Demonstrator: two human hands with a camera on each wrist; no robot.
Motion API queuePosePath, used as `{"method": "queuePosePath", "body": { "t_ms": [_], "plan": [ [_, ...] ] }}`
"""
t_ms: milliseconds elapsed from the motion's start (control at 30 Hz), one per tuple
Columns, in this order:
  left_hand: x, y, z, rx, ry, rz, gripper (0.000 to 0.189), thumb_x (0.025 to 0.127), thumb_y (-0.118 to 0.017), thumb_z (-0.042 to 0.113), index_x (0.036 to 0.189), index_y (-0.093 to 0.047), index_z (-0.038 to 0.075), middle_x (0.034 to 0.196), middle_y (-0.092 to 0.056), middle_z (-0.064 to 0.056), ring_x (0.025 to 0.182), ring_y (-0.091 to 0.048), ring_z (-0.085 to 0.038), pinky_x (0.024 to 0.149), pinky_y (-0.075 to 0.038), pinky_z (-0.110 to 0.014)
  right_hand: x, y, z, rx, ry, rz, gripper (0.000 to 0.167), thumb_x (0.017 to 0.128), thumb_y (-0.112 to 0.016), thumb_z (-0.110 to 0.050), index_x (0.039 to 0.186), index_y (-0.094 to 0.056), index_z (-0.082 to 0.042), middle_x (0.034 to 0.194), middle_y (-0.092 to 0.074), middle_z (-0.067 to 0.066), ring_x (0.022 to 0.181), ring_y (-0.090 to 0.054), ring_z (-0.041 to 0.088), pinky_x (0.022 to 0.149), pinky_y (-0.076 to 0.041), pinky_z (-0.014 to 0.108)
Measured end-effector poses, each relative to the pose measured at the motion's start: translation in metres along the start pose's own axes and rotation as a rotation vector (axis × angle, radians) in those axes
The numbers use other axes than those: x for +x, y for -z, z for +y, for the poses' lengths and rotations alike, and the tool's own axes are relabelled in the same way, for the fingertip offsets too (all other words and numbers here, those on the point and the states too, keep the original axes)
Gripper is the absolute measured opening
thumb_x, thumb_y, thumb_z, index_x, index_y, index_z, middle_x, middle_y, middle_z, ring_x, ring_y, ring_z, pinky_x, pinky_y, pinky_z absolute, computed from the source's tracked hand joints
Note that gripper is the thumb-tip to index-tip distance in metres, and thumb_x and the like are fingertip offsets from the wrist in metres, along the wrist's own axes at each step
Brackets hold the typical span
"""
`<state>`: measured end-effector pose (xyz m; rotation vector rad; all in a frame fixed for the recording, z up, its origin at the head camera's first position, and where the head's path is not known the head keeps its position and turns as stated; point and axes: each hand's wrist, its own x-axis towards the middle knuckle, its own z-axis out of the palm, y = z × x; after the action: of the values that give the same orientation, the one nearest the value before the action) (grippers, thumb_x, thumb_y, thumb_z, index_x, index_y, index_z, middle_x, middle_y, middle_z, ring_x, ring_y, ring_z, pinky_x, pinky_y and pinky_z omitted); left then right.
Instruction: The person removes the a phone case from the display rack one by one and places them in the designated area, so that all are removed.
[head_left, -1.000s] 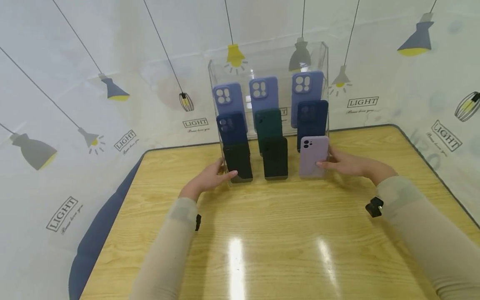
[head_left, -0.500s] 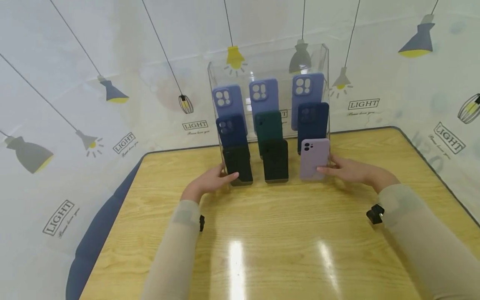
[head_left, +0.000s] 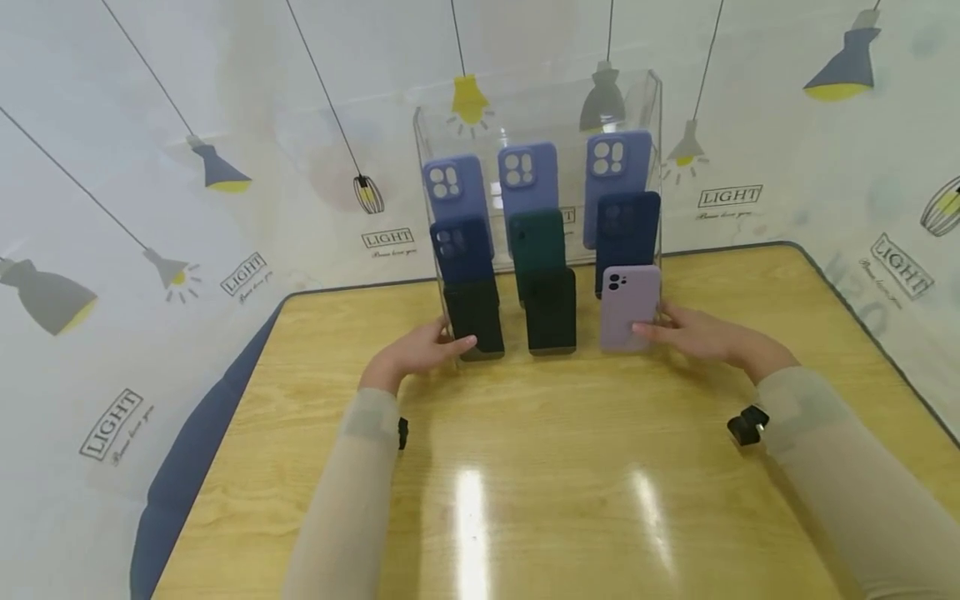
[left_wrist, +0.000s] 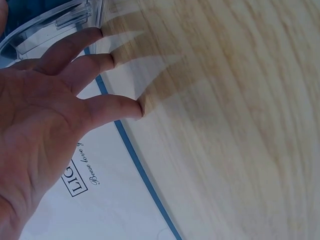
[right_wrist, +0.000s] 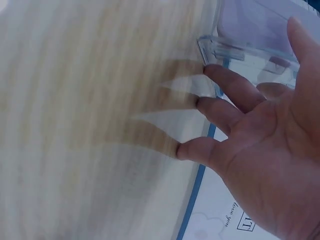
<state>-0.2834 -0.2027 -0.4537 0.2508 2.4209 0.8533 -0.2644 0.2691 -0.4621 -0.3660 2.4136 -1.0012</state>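
Observation:
A clear acrylic display stand (head_left: 551, 104) stands upright on the table, bearing phone cases in three tiers. Periwinkle cases (head_left: 528, 196) fill the top. Below them are two navy cases (head_left: 627, 229) and a dark green case (head_left: 538, 242). The bottom tier has two blackish cases (head_left: 551, 312) and a lilac case (head_left: 630, 308). My left hand (head_left: 420, 350) grips the stand's lower left corner, thumb in front by a blackish case. At the lower right corner my right hand (head_left: 708, 333) holds the stand, thumb over the lilac case's edge. In both wrist views, several fingertips touch the tabletop.
The light wood table (head_left: 555, 442) has a dark blue edge. Behind it hangs a pale backdrop (head_left: 330, 100) printed with lamps and "LIGHT" labels. A dark blue padded shape (head_left: 183, 467) shows beyond the table's left edge.
The whole head view shifts slightly down, then up. Both hands stay at the stand's lower corners, and the stand and its cases keep their place on the table.

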Motion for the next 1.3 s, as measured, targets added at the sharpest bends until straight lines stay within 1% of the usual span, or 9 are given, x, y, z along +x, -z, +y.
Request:
{"method": "queuePosePath", "body": {
  "t_ms": [133,267,433,767,933,1000,1067,1133,1300],
  "plan": [
    [-0.001,0.003,0.002,-0.004,0.003,0.001,0.118,0.095,-0.055,0.081,0.173,0.000,0.012,0.171,-0.034,-0.025,0.155,-0.043,-0.042,0.120,-0.045,-0.060,0.001,-0.002,-0.004,-0.019,0.024,0.035,0.097,0.110,-0.043,-0.063,0.171,0.009,-0.009,0.171,-0.021,0.036,0.156,-0.025,0.059,0.124,-0.024,0.075],
    [-0.001,0.003,0.002,0.010,0.005,0.003,0.117,0.096,-0.055,0.080,0.173,0.000,0.011,0.169,-0.037,-0.026,0.152,-0.047,-0.043,0.117,-0.048,-0.060,0.001,-0.004,-0.007,-0.043,0.028,0.037,0.097,0.111,-0.042,-0.061,0.170,0.010,-0.004,0.170,-0.021,0.038,0.155,-0.027,0.060,0.124,-0.026,0.074],
    [0.000,0.003,0.001,0.026,-0.001,0.006,0.115,0.098,-0.054,0.079,0.173,-0.002,0.009,0.170,-0.036,-0.026,0.154,-0.044,-0.043,0.121,-0.045,-0.060,0.000,-0.003,-0.010,-0.073,0.044,0.025,0.096,0.113,-0.039,-0.058,0.168,0.010,0.002,0.169,-0.019,0.040,0.155,-0.027,0.060,0.124,-0.027,0.073],
    [0.003,-0.001,-0.002,0.007,-0.020,0.003,0.110,0.099,-0.053,0.077,0.173,-0.003,0.014,0.169,-0.039,-0.024,0.153,-0.047,-0.042,0.116,-0.049,-0.060,-0.002,-0.004,-0.008,-0.074,0.052,0.024,0.094,0.113,-0.038,-0.059,0.170,0.010,-0.003,0.168,-0.026,0.038,0.154,-0.031,0.059,0.123,-0.030,0.073],
    [0.002,-0.002,0.001,0.018,-0.012,-0.006,0.114,0.097,-0.054,0.078,0.173,-0.001,0.012,0.168,-0.041,-0.025,0.151,-0.049,-0.042,0.116,-0.049,-0.059,-0.009,0.009,-0.019,-0.065,0.065,0.034,0.099,0.113,-0.042,-0.056,0.166,0.029,-0.011,0.166,-0.029,0.039,0.152,-0.036,0.056,0.122,-0.033,0.073],
    [0.002,-0.001,0.002,0.020,-0.011,-0.008,0.114,0.097,-0.054,0.078,0.173,-0.001,0.012,0.167,-0.042,-0.025,0.151,-0.049,-0.042,0.116,-0.050,-0.059,-0.015,0.018,-0.029,-0.053,0.073,0.069,0.102,0.112,-0.045,-0.055,0.163,0.036,-0.020,0.165,-0.033,0.040,0.151,-0.039,0.056,0.119,-0.036,0.074],
    [0.001,-0.001,0.002,0.018,-0.010,-0.007,0.115,0.097,-0.054,0.079,0.173,0.000,0.012,0.167,-0.043,-0.025,0.150,-0.050,-0.041,0.115,-0.050,-0.059,-0.022,0.027,-0.042,-0.053,0.098,0.119,0.102,0.112,-0.048,-0.052,0.163,0.036,-0.027,0.162,-0.038,0.040,0.149,-0.042,0.057,0.116,-0.039,0.075],
    [0.001,0.000,0.002,0.018,-0.013,-0.002,0.114,0.097,-0.054,0.079,0.173,0.000,0.012,0.166,-0.043,-0.025,0.149,-0.051,-0.041,0.114,-0.051,-0.058,-0.028,0.034,-0.054,-0.070,0.124,0.179,0.101,0.111,-0.052,-0.050,0.165,0.032,-0.033,0.160,-0.044,0.037,0.146,-0.047,0.056,0.114,-0.040,0.075],
    [0.000,0.001,0.004,0.011,-0.018,0.005,0.113,0.098,-0.054,0.077,0.173,0.001,0.013,0.166,-0.044,-0.024,0.149,-0.051,-0.041,0.113,-0.052,-0.059,-0.038,0.039,-0.070,-0.181,0.161,0.299,0.093,0.110,-0.055,-0.047,0.170,0.015,-0.036,0.154,-0.055,0.032,0.136,-0.059,0.053,0.109,-0.046,0.073]
  ]
}}
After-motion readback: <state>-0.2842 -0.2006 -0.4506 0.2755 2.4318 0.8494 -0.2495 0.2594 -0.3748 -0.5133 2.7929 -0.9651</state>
